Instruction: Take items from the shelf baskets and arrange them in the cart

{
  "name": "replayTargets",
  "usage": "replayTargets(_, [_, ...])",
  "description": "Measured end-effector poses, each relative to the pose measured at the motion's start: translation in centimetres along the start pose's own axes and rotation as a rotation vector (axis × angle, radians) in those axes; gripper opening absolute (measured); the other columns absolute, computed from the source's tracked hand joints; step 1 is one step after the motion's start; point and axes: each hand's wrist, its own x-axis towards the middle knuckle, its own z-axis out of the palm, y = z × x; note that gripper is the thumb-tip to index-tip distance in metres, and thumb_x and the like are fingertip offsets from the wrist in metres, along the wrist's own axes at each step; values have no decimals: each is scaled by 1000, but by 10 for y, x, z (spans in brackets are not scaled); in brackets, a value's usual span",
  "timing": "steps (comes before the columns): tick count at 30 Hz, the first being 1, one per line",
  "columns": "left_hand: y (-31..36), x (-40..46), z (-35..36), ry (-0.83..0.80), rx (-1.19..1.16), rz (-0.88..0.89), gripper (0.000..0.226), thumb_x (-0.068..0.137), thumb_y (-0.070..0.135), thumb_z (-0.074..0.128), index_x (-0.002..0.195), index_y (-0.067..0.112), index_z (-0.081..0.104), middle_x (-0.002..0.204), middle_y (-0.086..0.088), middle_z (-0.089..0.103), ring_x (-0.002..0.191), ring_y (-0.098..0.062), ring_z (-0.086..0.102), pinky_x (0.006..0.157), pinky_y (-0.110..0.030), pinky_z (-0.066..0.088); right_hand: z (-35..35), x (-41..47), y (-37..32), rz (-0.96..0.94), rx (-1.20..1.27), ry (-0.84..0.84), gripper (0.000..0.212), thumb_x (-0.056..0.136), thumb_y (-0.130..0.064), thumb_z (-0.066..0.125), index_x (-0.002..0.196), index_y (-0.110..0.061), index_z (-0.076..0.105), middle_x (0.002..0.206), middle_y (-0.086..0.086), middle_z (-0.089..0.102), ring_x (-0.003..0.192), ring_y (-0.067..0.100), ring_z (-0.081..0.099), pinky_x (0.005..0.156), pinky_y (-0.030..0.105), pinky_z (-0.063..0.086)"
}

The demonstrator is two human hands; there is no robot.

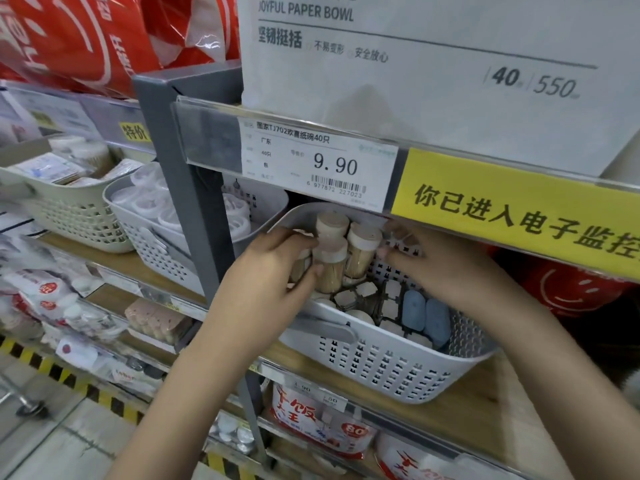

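Head view, shelf aisle. Grey slotted basket (384, 368) sits on the wooden shelf board at centre frame, just under the price-tag rail (311, 161).

Target items: toothpick jars (362, 252), clear cylinders with pale caps, standing upright and bunched in the basket's far left corner, centre of frame. More pale caps lie lower in the basket; two blue oblong items (424, 317) stand toward the right.

Left hand (273, 271): fingers and thumb curled round the front jar (329, 268), gripping its body just under the cap. Jar is upright, touching its neighbours.

Right hand (436, 261): reaches to the basket's far rim; fingertips are half hidden under the rail, and I cannot tell whether they pinch anything.

Handling judgement: the jars look light, rigid and smooth-walled, so probably a little slippery. The caps may be press-fit, so hold the barrel, not the lid. Packed sticks should not shift much. A straight upward lift has little headroom below the rail; tilting it toward the viewer seems safer.

Cart not in view.
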Motion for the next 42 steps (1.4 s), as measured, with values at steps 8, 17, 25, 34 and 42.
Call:
replayTargets(8, [-9, -56, -39, -122, 69, 84, 38, 93, 39, 40, 119, 18, 60, 115, 6, 59, 105, -11, 55, 86, -26, 48, 40, -62, -38, -396, 126, 219, 26, 94, -35, 56, 118, -26, 62, 116, -19, 56, 108, -9, 49, 92, 7, 37])
replayTargets(17, [-113, -212, -109, -74, 123, -530, 42, 89, 55, 36, 128, 42, 43, 114, 32, 38, 105, 15, 35, 81, 3, 28, 159, -76, -149, -598, 293, -72, 23, 97, -42, 46, 116, -36, 57, 120, -33, 47, 116, -10, 44, 95, 10, 35])
replayTargets(25, [-166, -412, -198, 262, 156, -1186, 33, 88, 34, 62, 121, 33, 55, 113, 21, 57, 103, 2, 52, 84, -22, 39, 312, -87, -281, -720, 220, -668, 31, 97, -44, 47, 128, -39, 49, 121, -32, 42, 111, -18, 34, 83, 0, 30])
replayTargets(34, [-211, -515, -265, 471, 157, -1459, 29, 88, 28, 63, 117, 28, 58, 110, 15, 60, 95, 4, 55, 80, -17, 41, 414, -119, -418, -869, 193, -884, 26, 96, -41, 49, 122, -45, 46, 117, -33, 42, 101, -23, 38, 81, -6, 28])
replayTargets(42, [-334, -502, -332, 488, 144, -1380, 35, 92, 33, 57, 127, 32, 52, 116, 25, 50, 103, 10, 47, 88, -15, 36, 492, -65, -529, -823, 216, -857, 20, 96, -34, 54, 112, -43, 47, 107, -35, 46, 98, -22, 42, 77, -5, 32])
